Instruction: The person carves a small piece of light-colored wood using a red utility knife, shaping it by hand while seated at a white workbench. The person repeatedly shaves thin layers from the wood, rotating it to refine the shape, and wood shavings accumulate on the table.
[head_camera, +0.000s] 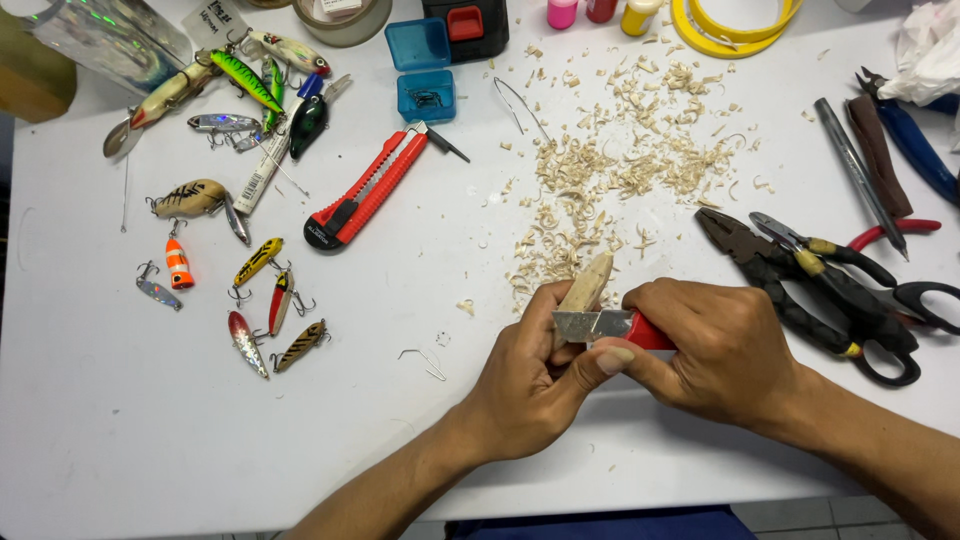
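At the near edge of a white tabletop (120, 440), a person's two bare hands meet over a carving job. The left hand (525, 385) has its grip clenched around a pale wooden blank (588, 285), a small tapered piece whose rounded tip points away from the body. The right hand (715, 345) has its grip clenched on a red-handled utility knife (610, 326), the steel blade lying across the blank, with the left thumb pressed against its back. A strip of blue cloth and grey floor shows below the tabletop's edge.

Just beyond the hands, a loose drift of curled wood shavings (620, 165) spreads over the smooth surface. To the right lie two pairs of dark-handled pliers (790, 280), black scissors (915, 305), and further off a grey metal rod, a brown stick and a blue-handled tool. A bent wire (425, 360) lies just left of the hands.

To the left, a second utility knife (370, 190), red and black, rests at an angle in the middle of the tabletop. Past it are scattered about fourteen fishing lures (250, 265), glossy painted bodies and shiny metal spoons with treble hooks, in green, yellow, orange and brown.

At the far edge stand a small open blue plastic box (425, 95) holding hooks, a roll of yellow tape (735, 25), three small paint bottles in pink, red and yellow, and crumpled white plastic at the right corner.
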